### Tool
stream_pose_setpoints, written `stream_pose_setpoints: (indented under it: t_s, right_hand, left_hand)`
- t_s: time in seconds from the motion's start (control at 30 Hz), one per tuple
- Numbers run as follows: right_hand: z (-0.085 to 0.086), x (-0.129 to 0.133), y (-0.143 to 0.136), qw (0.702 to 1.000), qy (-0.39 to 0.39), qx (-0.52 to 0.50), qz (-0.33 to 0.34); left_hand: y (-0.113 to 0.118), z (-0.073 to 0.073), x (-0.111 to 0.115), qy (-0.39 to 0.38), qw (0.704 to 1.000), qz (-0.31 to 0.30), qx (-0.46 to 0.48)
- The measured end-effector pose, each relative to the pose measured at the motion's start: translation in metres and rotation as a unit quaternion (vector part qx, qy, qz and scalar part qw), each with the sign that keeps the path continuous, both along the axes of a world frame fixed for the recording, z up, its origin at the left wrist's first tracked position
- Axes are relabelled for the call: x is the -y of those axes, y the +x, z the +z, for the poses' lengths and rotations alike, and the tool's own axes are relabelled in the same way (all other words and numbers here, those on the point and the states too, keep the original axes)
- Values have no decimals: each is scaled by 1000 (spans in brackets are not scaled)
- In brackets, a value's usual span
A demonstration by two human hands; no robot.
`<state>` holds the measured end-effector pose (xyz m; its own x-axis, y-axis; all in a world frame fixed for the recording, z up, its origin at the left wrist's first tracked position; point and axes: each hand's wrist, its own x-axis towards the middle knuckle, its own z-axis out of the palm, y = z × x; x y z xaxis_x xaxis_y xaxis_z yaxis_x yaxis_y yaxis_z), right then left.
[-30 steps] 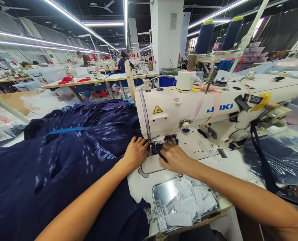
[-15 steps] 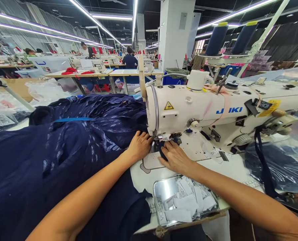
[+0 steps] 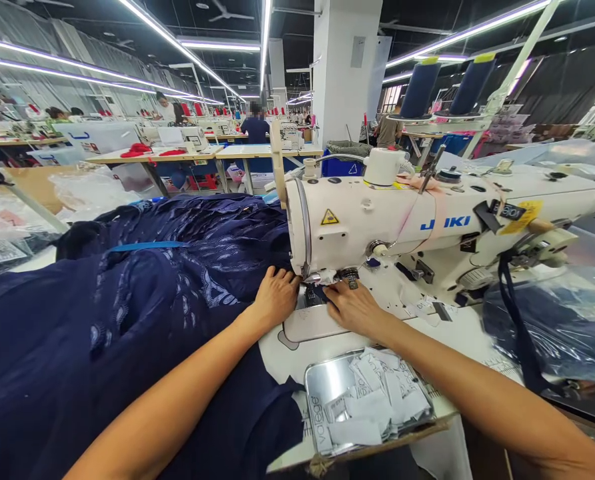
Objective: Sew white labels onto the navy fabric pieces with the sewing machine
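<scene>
A white sewing machine (image 3: 347, 220) stands over the pale worktable. My left hand (image 3: 277, 293) is closed on navy fabric (image 3: 217, 267), left of the needle area. Right of the needle, my right hand (image 3: 352, 303) is closed on a small dark piece of the fabric beside the presser foot, its fingertips partly under the machine head. The navy fabric, with light embroidered patterns and a bright blue strip (image 3: 150, 245), spreads over the left side and hangs toward me. Both hands lie close to the needle, which I cannot make out clearly.
A metal tray (image 3: 327, 380) of white labels (image 3: 372, 407) sits at the table's front edge. Plastic-wrapped dark fabric (image 3: 552, 327) lies at the right. Two navy thread cones (image 3: 420, 90) rise behind the machine. People work at tables farther back.
My right hand has drawn its thumb and fingers together at the dark fabric and reaches a little farther under the head. The whole view has shifted slightly.
</scene>
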<state>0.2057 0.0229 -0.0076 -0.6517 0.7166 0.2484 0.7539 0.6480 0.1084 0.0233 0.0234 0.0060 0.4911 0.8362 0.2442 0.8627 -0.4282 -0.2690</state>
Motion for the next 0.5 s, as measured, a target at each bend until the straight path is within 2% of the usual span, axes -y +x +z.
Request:
stream_pose_setpoints:
  t_s: [0.1,0.17,0.27,0.33,0.4,0.5]
  right_hand:
    - [1,-7,9,1000,-1,16,-11]
    - [0,-9,13,1000,3,15,-4]
    - [-3,-10,14,1000,17,17,5]
    - [-5,-9,12,999,26,25,6]
    - [-7,-9,11,999,34,38,9]
    - [-6,-8,8,996,48,66,26]
  left_hand:
    - [-6,11,20,-25,999,-23,4]
    - [-22,21,42,-8,998,-62,22]
    - [-66,32,79,149,984,-87,38]
    - [-96,35,98,217,974,-67,2]
    - [-114,35,110,206,976,-55,-48]
    - [-115,29,110,175,978,-67,-90]
